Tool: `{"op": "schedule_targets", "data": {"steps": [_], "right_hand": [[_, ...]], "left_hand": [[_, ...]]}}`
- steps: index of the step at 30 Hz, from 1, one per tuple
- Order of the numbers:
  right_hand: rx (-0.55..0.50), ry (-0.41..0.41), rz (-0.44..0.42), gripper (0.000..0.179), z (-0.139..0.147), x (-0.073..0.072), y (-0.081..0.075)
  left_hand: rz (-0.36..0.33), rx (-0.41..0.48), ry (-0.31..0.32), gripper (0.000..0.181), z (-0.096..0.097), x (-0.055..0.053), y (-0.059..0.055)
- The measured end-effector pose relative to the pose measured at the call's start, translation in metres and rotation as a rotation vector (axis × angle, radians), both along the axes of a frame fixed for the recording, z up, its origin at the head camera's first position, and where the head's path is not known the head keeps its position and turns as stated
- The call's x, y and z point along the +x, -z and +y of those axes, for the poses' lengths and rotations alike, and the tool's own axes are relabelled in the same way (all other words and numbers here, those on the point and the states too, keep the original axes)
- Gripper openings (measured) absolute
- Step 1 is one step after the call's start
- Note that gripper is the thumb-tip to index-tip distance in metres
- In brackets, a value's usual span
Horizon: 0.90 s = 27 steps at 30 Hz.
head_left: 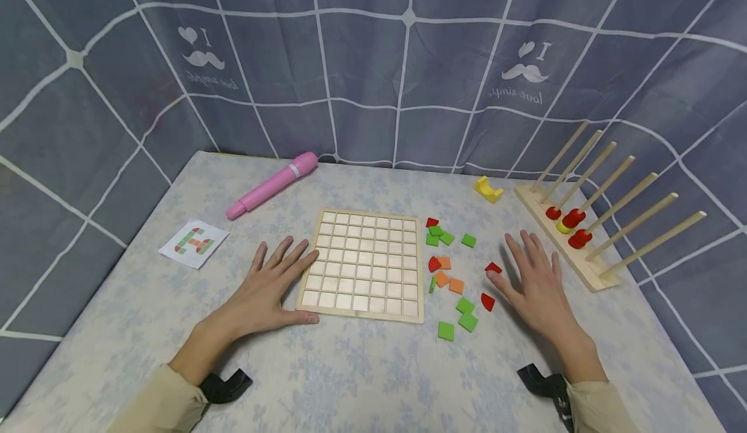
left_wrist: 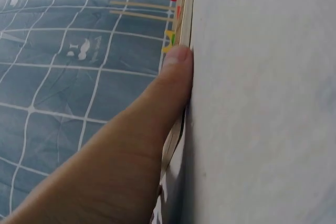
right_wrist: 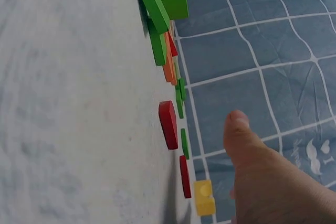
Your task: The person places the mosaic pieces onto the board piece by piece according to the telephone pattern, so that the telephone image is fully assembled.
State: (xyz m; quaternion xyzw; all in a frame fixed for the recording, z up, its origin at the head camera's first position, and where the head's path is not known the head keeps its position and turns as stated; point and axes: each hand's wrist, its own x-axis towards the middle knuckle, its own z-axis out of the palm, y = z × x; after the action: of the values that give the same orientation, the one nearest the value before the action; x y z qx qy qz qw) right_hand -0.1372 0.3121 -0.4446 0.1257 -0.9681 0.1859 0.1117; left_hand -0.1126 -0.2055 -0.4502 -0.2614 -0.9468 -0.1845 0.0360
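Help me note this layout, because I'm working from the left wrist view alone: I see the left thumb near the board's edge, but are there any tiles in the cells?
Observer: From the head view, the wooden board shows only bare cells, apart from what the left hand covers.
Operator: Anything lying off to the left that I'm missing?
Observer: Yes, a white card with a red, green and orange pattern.
Operator: And is anything gripped over on the right?
Observer: The right wrist view shows the visible part of the right hand standing apart from the nearer red tile.
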Motion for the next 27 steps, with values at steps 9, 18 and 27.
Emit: {"op": "schedule_targets", "data": {"steps": [9,18,27], "right_hand": [[-0.107,-0.006,-0.039,0.063,-0.009,-0.002,-0.006],[-0.141,-0.050,0.036,0.039,-0.011,0.001,-0.002],[-0.164,-0.030,0.044,0.031,-0.014,0.001,0.000]], "left_hand": [[-0.001,0.052,-0.013,0.103,0.012,0.000,-0.001],[0.022,0.090,-0.059,0.102,0.024,0.005,-0.001],[-0.003,0.119,-0.079,0.103,0.031,0.008,0.000]]}}
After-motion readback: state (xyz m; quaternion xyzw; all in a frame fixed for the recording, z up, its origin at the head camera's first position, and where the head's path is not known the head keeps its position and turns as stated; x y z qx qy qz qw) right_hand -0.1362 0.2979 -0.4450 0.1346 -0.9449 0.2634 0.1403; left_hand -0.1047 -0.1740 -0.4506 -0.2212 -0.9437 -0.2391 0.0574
